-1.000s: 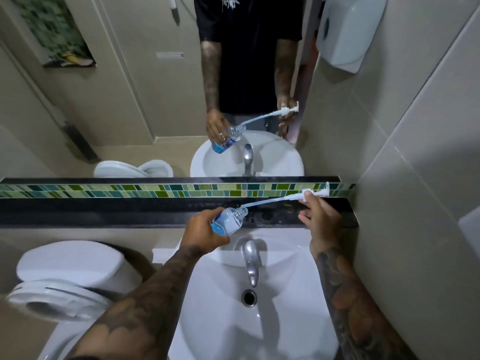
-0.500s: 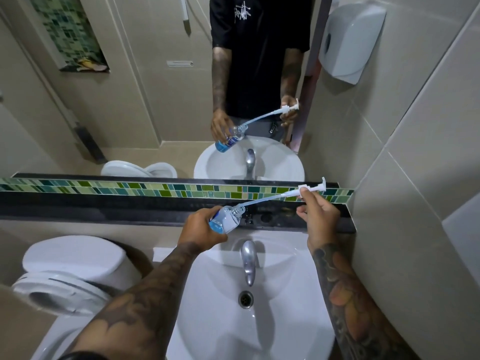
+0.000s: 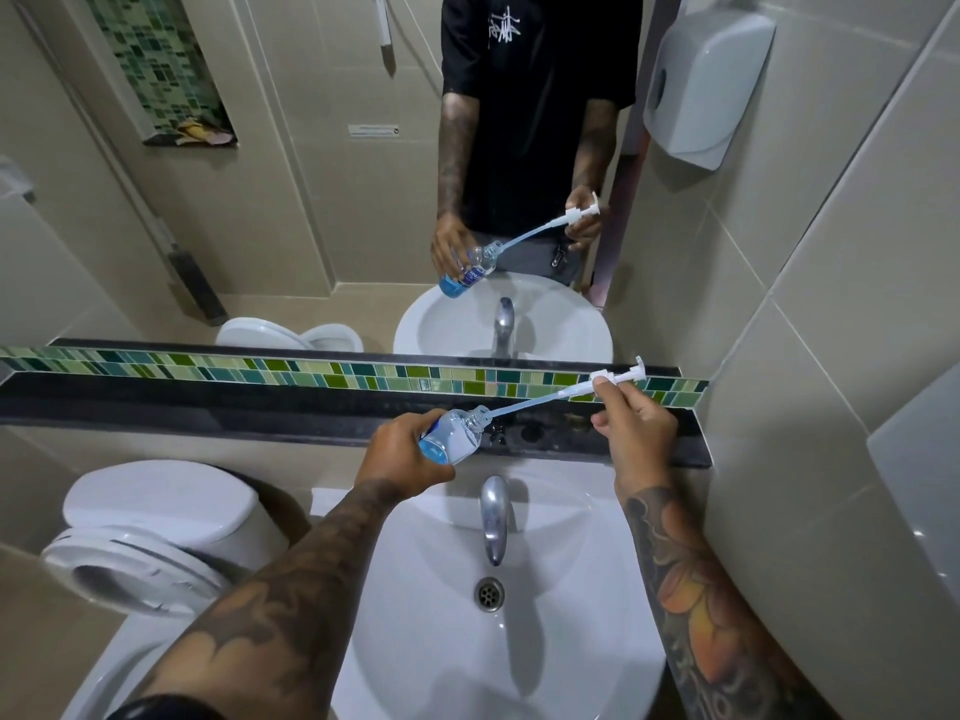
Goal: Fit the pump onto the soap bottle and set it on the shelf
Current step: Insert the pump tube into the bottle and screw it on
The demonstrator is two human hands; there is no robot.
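Note:
My left hand point(image 3: 400, 452) grips a small clear soap bottle point(image 3: 453, 436) with blue liquid, tilted on its side with its neck pointing right, above the back of the basin. My right hand point(image 3: 631, 426) pinches the white pump point(image 3: 618, 376) by its collar, up and to the right. The pump's long thin tube point(image 3: 535, 402) slopes down-left and its end sits in the bottle's neck. The pump head is well clear of the neck. The dark stone shelf point(image 3: 260, 402) runs behind both hands, under the mirror.
A white basin point(image 3: 571, 589) with a chrome tap point(image 3: 493, 517) and drain lies under my hands. A toilet point(image 3: 150, 527) stands at the left. A tiled wall closes the right side, with a grey dispenser point(image 3: 701, 85) high up. The mirror point(image 3: 311, 174) reflects the person and both hands.
The camera has tilted slightly, shifting the scene. My right hand has lifted the pump head a little up and right; the tube stays in the bottle's neck. The left hand holds the bottle as before.

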